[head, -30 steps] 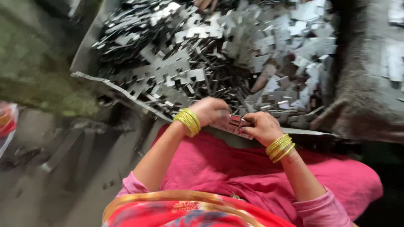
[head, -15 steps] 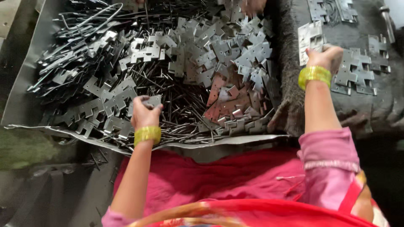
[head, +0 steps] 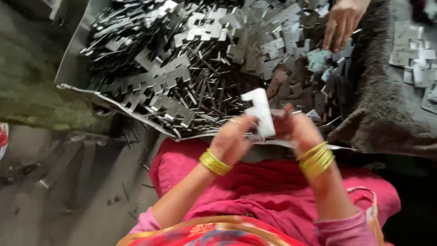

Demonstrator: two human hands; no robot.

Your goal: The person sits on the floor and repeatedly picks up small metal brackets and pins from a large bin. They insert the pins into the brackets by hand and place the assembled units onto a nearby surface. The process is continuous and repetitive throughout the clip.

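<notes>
The left hand (head: 234, 139) and right hand (head: 296, 130) together pinch a flat metal plate (head: 260, 111) upright, just over the near edge of the tray (head: 73, 64). The tray is heaped with more plates and pins (head: 200, 59), and another person's hand (head: 341, 23) reaches in at its far right corner

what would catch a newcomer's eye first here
A flat pale metal plate held up between the left hand and right hand, over a pink lap. Behind lies a big heap of notched metal pieces and rods, with another person's hand reaching in at top right.
</notes>
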